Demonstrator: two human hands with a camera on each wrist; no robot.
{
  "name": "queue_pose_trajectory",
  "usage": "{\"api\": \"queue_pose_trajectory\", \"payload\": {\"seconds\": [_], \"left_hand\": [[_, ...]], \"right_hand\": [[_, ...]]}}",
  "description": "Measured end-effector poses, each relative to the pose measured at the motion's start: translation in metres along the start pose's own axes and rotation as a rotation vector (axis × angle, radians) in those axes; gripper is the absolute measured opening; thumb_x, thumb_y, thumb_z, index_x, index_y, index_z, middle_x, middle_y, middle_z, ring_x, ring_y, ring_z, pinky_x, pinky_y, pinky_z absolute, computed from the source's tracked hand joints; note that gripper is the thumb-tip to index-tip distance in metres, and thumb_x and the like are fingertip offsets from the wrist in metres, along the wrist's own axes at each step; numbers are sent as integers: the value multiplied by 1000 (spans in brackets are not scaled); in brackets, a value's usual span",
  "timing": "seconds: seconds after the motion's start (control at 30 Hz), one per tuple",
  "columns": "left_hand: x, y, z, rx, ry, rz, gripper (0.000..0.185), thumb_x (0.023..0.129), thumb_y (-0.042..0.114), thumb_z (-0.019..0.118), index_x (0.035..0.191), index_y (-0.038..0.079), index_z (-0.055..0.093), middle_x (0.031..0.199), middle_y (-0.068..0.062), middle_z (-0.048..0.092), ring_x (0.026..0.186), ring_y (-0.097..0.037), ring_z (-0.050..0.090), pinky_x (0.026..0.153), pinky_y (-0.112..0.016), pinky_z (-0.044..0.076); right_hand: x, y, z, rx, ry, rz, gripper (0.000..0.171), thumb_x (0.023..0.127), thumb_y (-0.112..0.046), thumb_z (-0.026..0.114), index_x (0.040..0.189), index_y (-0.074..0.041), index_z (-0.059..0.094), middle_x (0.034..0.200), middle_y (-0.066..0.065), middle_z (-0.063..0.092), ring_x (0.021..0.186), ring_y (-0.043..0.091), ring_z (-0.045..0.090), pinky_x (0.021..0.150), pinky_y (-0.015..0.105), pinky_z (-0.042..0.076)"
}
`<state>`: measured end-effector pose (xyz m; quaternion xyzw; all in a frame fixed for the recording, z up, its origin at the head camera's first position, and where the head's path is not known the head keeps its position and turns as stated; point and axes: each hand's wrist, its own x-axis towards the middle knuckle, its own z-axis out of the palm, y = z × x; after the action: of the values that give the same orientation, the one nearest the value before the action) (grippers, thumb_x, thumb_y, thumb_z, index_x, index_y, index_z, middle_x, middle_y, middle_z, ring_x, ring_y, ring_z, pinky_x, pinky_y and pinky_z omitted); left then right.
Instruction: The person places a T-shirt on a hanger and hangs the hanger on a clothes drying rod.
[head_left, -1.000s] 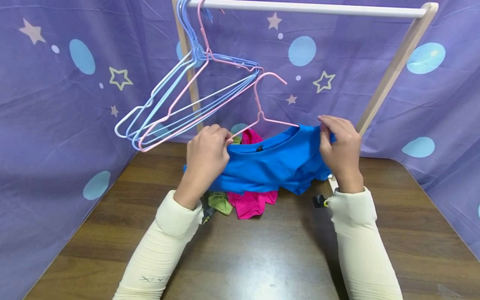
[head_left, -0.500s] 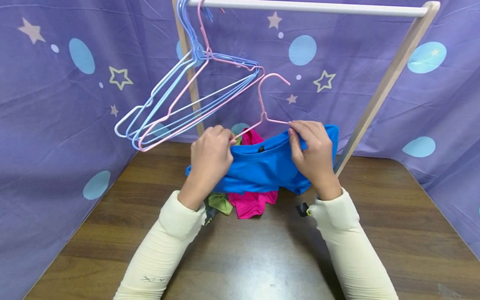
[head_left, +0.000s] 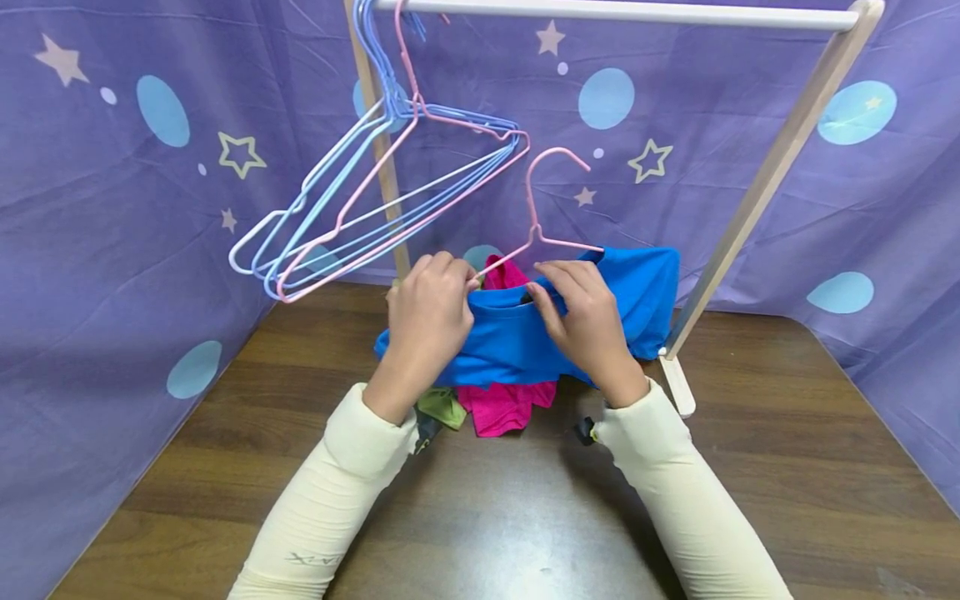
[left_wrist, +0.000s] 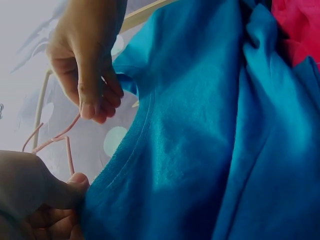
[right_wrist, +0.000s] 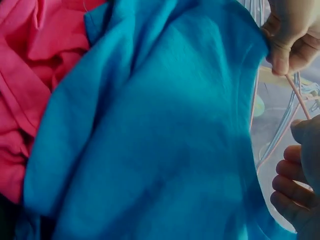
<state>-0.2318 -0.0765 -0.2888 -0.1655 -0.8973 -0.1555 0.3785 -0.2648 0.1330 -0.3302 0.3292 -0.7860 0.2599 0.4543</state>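
A blue T-shirt hangs over a pink wire hanger held above the table. My left hand grips the shirt's left shoulder together with the hanger's arm. My right hand is at the collar, fingers curled on its edge beside the black label. The left wrist view shows my left thumb pressed on the blue T-shirt's collar rim and the right hand above it. In the right wrist view, the left hand pinches fabric and hanger wire.
A pink garment and a green one lie on the brown table under the shirt. Several blue, white and pink hangers hang from the white rail. The rack's wooden post slants down at the right.
My right hand has slid left along the shirt, from its right shoulder to the collar. The hanger hook has shifted slightly right. The left hand has kept its grip.
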Motion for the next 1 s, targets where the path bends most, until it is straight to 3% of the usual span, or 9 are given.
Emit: {"api": "queue_pose_trajectory", "payload": {"seconds": [0.17, 0.33, 0.4, 0.47, 0.57, 0.67, 0.83, 1.0], "left_hand": [[0, 2, 0, 16, 20, 39, 12, 96, 10, 67, 88, 5, 75, 87, -7, 70, 79, -26, 63, 53, -42, 53], [-1, 4, 2, 12, 18, 44, 12, 95, 13, 70, 87, 6, 75, 86, -6, 69, 80, -26, 64, 56, -42, 54], [-2, 5, 3, 8, 13, 43, 12, 95, 13, 71, 88, 6, 75, 85, -6, 69, 81, -25, 65, 57, -43, 55], [-2, 5, 4, 8, 10, 44, 12, 95, 14, 71, 88, 6, 75, 85, -6, 69, 81, -25, 65, 59, -43, 56], [-2, 5, 4, 15, 11, 45, 12, 95, 14, 72, 88, 5, 75, 85, -6, 69, 80, -25, 65, 59, -43, 56], [-2, 5, 5, 21, -2, 46, 11, 95, 13, 72, 89, 5, 75, 85, -7, 69, 79, -25, 65, 59, -42, 56], [-2, 6, 7, 27, -38, 48, 9, 94, 11, 71, 90, 4, 76, 85, -7, 68, 79, -26, 65, 58, -43, 56], [-2, 6, 8, 32, -74, 43, 9, 95, 12, 72, 90, 5, 75, 84, -6, 68, 79, -26, 64, 57, -44, 56]], "right_hand": [[-1, -3, 5, 73, 5, 92, 37, 94, -18, 75, 123, 3, 70, 120, 19, 71, 114, 34, 63, 97, 48, 52], [1, -7, 7, 257, 64, 282, 31, 94, -14, 75, 121, 1, 73, 118, 17, 73, 112, 28, 68, 99, 41, 53], [3, -10, 7, 406, 87, 404, 27, 97, -13, 72, 120, 1, 74, 115, 16, 74, 107, 23, 71, 96, 34, 55], [4, -12, 7, 623, 114, 536, 27, 99, -12, 68, 120, 5, 72, 113, 19, 74, 102, 22, 73, 93, 31, 56], [6, -16, 5, 988, 160, 721, 34, 101, -13, 64, 125, 11, 66, 114, 19, 73, 102, 25, 74, 94, 34, 56], [8, -17, 3, 1288, 185, 841, 38, 102, -14, 61, 130, 12, 60, 115, 17, 73, 104, 26, 74, 96, 39, 54], [11, -17, 1, 1566, 197, 952, 28, 103, -17, 58, 125, 1, 63, 114, 12, 73, 107, 25, 73, 98, 39, 53], [12, -20, 2, 1755, 279, 1063, 22, 104, -14, 55, 112, -2, 72, 107, 10, 75, 105, 25, 73, 98, 41, 53]]}}
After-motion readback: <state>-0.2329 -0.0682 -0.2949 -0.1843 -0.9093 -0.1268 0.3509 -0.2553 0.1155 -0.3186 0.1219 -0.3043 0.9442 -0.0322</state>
